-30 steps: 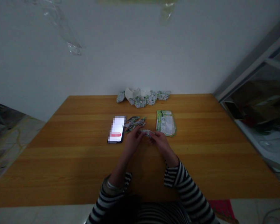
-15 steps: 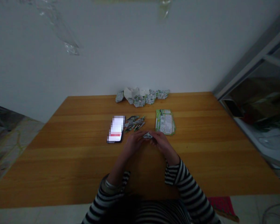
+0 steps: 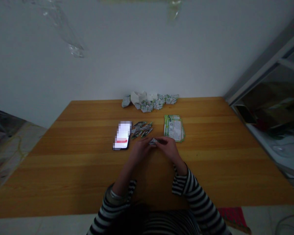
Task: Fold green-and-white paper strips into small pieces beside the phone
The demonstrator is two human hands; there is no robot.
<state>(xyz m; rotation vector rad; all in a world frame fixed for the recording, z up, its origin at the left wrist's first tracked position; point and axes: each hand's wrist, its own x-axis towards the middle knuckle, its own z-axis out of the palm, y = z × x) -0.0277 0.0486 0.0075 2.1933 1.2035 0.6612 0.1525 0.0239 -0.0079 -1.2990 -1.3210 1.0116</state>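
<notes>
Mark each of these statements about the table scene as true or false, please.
1. The left hand and right hand both hold a small folded paper. True.
2. The phone screen is dark. False: the phone is lit.
3. The stack of green printed sheets lies to the right of the phone. True.
4. The folded papers are piled at the near edge. False: the pile of folded papers lies at the far edge of the table.

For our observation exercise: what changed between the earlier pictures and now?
The left hand and right hand drew closer together over the small folded paper, keeping their grip and covering more of it. The phone, folded pieces, card stack and far pile stayed put.
</notes>
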